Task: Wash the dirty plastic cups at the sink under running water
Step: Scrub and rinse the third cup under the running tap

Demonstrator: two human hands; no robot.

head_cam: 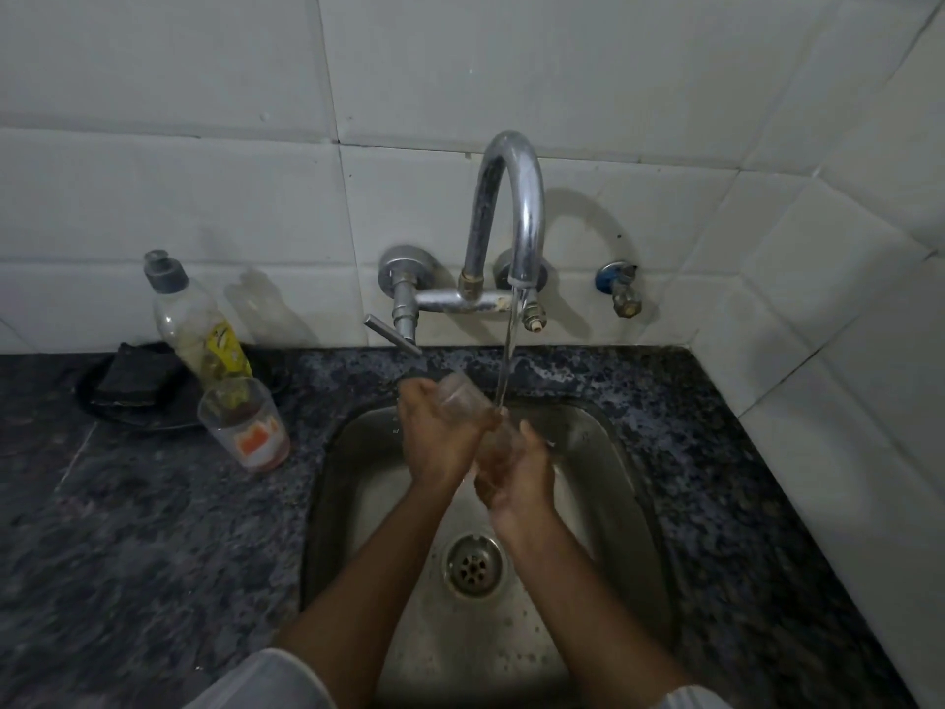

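Clear plastic cup (468, 401) sits tilted over the sink (629, 483), right under the tap (511, 207) stream, both hands clamped on it: left hand (434, 442) round the upper part, right hand (516, 478) cupping the lower end. Second cup (245, 424) stands on the tabletop (153, 529) beside a bottle (197, 324).

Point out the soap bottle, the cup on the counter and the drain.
soap bottle (197, 324), head view, on its clear body.
cup on the counter (245, 427), head view, on its side wall.
drain (473, 565), head view, on its strainer.
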